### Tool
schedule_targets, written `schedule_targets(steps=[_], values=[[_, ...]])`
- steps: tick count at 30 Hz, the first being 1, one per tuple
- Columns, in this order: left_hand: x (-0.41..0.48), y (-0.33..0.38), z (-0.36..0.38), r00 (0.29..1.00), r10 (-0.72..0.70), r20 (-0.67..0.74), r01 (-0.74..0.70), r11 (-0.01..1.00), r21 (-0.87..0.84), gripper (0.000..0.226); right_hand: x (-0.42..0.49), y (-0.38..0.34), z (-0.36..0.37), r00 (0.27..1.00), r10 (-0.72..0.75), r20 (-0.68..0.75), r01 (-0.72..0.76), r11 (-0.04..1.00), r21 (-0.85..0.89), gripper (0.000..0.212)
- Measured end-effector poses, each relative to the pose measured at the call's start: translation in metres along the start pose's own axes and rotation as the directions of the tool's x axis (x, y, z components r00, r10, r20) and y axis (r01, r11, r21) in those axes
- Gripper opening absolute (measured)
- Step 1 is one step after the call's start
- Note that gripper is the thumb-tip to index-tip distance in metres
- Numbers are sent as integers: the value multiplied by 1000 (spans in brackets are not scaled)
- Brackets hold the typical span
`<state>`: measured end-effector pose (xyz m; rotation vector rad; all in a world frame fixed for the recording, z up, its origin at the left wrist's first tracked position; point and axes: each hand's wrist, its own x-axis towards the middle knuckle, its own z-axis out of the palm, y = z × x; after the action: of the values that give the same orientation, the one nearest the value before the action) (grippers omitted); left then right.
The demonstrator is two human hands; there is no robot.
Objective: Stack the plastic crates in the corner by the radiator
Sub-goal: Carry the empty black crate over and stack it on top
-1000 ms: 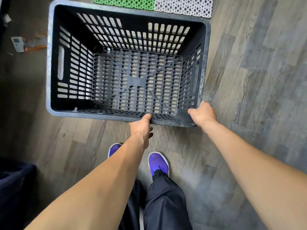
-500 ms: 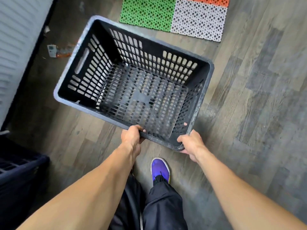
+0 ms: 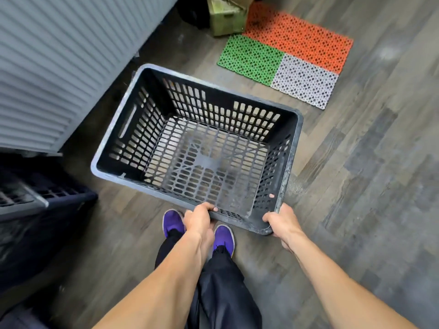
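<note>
Both hands carry the black slotted plastic crate (image 3: 199,148) above the wood floor (image 3: 356,186); left hand (image 3: 199,220) and right hand (image 3: 282,222) fingers curl round its near rim; white ribbed radiator (image 3: 59,62) at ten o'clock; dark blue crate (image 3: 35,210) at eight o'clock.

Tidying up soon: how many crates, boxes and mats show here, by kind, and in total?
Crates: 2, the grey crate in hand and the dark crate at left
Box: 1
Mat: 1
Total: 4

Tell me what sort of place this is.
Likely an indoor storage or utility room: a ribbed radiator, a held black crate near another dark crate, and coloured floor tiles on plank flooring.
</note>
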<state>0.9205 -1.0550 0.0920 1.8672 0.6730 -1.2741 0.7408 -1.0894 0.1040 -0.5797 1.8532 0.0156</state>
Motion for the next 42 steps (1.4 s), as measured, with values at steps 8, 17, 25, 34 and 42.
schedule_targets(steps=[8,17,25,34,42], values=[[-94,59,-55,999,31,-38,-35,993,-116,28,-73,-53,-2,992,-123,36,128,959,-254,43],[-175,111,-118,996,83,-44,-91,963,-252,31,-173,-96,18,948,-319,6,302,891,-338,38],[-257,129,-181,988,120,-92,-144,935,-323,45,-289,-109,10,864,-502,30,457,759,-463,34],[-317,131,-245,979,151,-136,-197,870,-452,42,-336,-113,17,756,-618,214,625,585,-517,41],[-336,139,-315,978,140,-158,-206,784,-586,44,-440,-129,53,601,-710,368,724,287,-627,29]])
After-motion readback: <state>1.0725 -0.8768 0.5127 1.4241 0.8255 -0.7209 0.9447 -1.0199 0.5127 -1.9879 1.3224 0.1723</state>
